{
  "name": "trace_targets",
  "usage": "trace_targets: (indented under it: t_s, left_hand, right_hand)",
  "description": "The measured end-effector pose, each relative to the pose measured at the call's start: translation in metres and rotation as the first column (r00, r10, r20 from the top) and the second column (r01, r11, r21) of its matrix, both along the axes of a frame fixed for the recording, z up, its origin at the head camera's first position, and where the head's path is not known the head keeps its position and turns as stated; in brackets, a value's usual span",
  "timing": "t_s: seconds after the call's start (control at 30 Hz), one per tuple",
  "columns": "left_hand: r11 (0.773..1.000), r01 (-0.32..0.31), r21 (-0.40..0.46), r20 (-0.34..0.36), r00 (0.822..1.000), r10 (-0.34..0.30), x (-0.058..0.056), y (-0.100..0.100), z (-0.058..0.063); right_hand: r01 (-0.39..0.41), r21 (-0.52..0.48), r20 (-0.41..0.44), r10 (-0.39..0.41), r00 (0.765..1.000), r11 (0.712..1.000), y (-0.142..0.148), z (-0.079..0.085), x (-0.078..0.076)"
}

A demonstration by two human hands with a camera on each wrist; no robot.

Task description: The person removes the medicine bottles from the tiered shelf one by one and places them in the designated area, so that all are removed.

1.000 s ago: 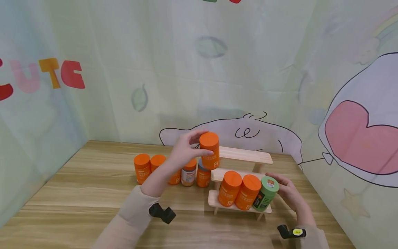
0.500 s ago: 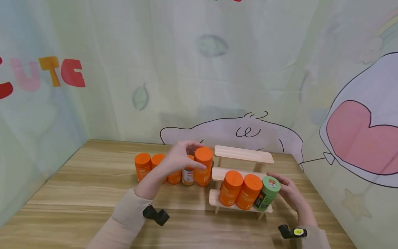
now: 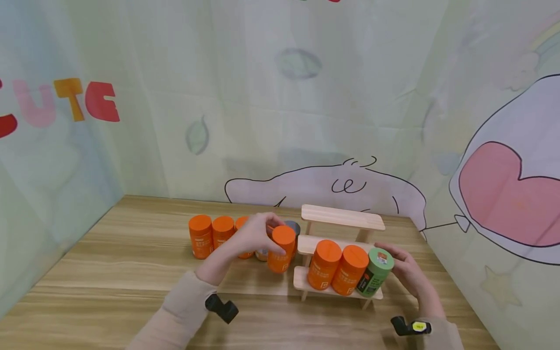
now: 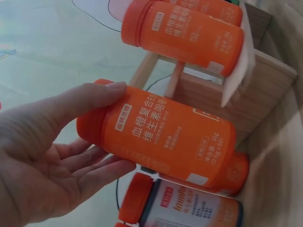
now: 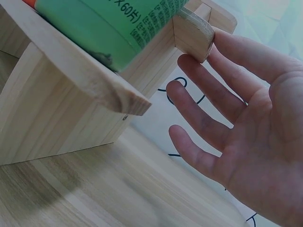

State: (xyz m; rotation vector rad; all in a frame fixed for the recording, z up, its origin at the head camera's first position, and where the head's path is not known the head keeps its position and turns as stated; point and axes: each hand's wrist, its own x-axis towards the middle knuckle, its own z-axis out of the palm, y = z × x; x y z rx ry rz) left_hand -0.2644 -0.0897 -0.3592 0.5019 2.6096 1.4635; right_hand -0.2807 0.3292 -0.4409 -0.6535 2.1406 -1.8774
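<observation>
Jar [image 3: 279, 263], bright orange, is gripped in my left hand [image 3: 253, 236], just beside the wooden rack [image 3: 343, 217]; a sideways slip could topple the dark-lidded jar [image 3: 293, 225] behind it. My right hand [image 3: 408, 270] (relaxed, holding nothing) might jog the rack.

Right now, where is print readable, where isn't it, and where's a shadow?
Left wrist: large print on the held orange jar is readable; head: that print is too blurred; right wrist: soft shadow darkens the table beside the wooden shelf.
</observation>
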Motion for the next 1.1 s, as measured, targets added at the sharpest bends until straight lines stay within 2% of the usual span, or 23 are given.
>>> trace_targets:
  t_s: [0.27, 0.53, 0.83, 1.1]
  left_hand:
    - [0.999, -0.014, -0.038, 0.008, 1.000, 0.015, -0.002, 0.004, -0.016]
    - [0.998, -0.044, -0.050, 0.028, 0.999, 0.046, 0.000, 0.009, -0.023]
    - [0.997, -0.050, -0.066, 0.041, 0.998, 0.053, 0.000, 0.012, -0.032]
    - [0.996, -0.062, -0.068, 0.062, 0.996, 0.066, 0.000, 0.013, -0.035]
  right_hand:
    - [-0.015, -0.009, -0.003, 0.015, 1.000, 1.000, 0.001, -0.001, -0.001]
    - [-0.007, 0.000, -0.006, 0.007, 1.000, 1.000, 0.002, -0.001, -0.001]
    - [0.011, 0.020, -0.009, -0.011, 1.000, 1.000, 0.001, -0.001, -0.001]
    - [0.016, 0.024, -0.008, -0.016, 1.000, 1.000, 0.000, 0.000, 0.000]
